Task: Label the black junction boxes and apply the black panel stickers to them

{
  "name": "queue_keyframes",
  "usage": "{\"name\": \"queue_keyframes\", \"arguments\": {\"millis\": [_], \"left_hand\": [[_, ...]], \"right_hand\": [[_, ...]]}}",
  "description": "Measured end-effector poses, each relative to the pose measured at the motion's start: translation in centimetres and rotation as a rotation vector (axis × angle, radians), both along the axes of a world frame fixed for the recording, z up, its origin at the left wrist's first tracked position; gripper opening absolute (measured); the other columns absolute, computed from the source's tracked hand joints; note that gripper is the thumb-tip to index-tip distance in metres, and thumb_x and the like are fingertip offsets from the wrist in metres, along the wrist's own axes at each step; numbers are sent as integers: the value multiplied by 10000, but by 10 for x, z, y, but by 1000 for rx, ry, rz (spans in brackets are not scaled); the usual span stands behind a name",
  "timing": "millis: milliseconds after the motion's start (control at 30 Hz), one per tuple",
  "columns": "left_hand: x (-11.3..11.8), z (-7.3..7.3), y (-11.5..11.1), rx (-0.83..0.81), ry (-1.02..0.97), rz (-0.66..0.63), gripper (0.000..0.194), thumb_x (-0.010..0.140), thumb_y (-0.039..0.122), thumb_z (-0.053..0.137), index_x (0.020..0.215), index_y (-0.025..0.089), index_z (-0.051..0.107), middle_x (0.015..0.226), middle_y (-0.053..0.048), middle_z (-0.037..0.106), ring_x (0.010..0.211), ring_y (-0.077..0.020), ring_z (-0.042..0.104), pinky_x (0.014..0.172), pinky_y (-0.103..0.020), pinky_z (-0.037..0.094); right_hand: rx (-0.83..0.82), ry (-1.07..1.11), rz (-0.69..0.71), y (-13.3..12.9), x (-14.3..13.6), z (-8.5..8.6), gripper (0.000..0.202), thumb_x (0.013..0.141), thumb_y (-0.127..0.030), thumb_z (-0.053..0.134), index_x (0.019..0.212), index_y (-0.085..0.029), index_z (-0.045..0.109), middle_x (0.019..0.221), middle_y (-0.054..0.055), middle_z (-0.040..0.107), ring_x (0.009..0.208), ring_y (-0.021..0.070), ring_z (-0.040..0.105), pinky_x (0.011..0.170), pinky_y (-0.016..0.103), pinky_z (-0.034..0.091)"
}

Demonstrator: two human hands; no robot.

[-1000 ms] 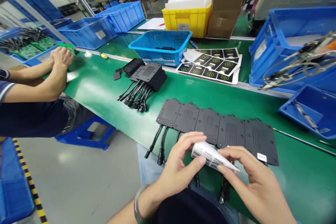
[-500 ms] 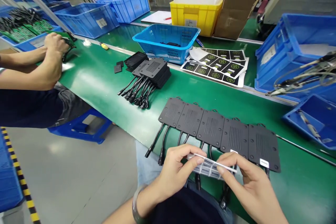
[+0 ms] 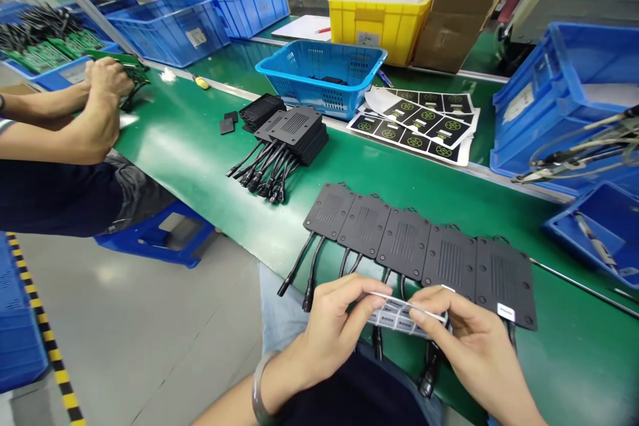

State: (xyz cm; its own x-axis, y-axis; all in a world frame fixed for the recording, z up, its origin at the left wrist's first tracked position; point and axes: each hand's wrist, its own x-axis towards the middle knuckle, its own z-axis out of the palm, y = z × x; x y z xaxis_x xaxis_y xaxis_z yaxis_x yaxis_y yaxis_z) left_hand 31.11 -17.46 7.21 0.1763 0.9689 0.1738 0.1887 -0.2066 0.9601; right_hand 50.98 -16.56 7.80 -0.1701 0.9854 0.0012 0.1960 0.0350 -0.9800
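Between my two hands is a small sheet of silver-grey labels [image 3: 394, 319] printed with numbers, bent along its upper edge. My left hand [image 3: 334, 326] pinches its left end between thumb and fingers. My right hand [image 3: 464, 339] is closed on the right end, thumb at the front. Just beyond the sheet, several flat black cased units [image 3: 402, 243] lie side by side in a row, their cables pointing toward me. A small white label [image 3: 506, 311] sits on the lower edge of the rightmost unit; another white label shows partly above my right hand.
A stack of black units with cables [image 3: 294, 133] stands mid-bench, before a blue basket [image 3: 319, 53]. Printed black sticker sheets [image 3: 414, 123] lie right of it. Blue bins [image 3: 574, 93] stand at right. A co-worker's hands [image 3: 107, 80] hold a green board at left.
The label sheet has tilted slightly between my fingers, and my right fingers have shifted a little left along its edge. The whole view has moved slightly.
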Motion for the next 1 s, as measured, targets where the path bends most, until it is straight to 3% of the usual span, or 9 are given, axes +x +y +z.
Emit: {"name": "queue_keyframes", "arguments": {"millis": [167,333,467,600,833,1000], "left_hand": [[-1,-1,0,-5,-5,35,148,966,162,557,1003,201,695,908,6,720,804,-103,666,749,-185,499],[-3,2,0,-13,31,46,150,965,161,556,981,200,700,881,11,721,778,-97,662,730,-177,491],[-5,5,0,0,43,21,156,970,154,544,986,195,694,893,2,722,789,-103,670,728,-183,492],[-4,4,0,11,35,15,163,973,148,535,989,193,691,902,-5,722,806,-113,673,740,-197,495],[-4,2,-4,-30,32,51,154,959,170,558,984,198,707,897,5,732,776,-103,665,724,-184,489],[-4,-3,-2,-159,34,99,146,946,228,587,975,221,730,852,22,745,707,-106,654,649,-190,479]], "right_hand": [[7,-82,6,2,2,2,128,860,-347,682,773,-281,749,765,-20,735,671,112,671,611,151,524],[270,-293,9,7,10,13,97,859,-324,693,942,-307,740,920,-28,748,831,128,706,731,182,545],[477,-462,73,9,11,21,57,896,-263,656,949,-270,673,820,-41,700,756,101,649,712,207,508],[528,-535,96,8,8,20,126,947,-242,589,1067,-239,627,776,-41,653,727,82,606,688,194,474],[638,-527,152,8,8,16,75,926,-130,605,955,-199,599,795,-21,658,725,97,580,746,270,437],[867,-636,177,6,10,14,163,853,-54,661,973,-161,635,955,74,672,897,184,600,837,377,419]]}}
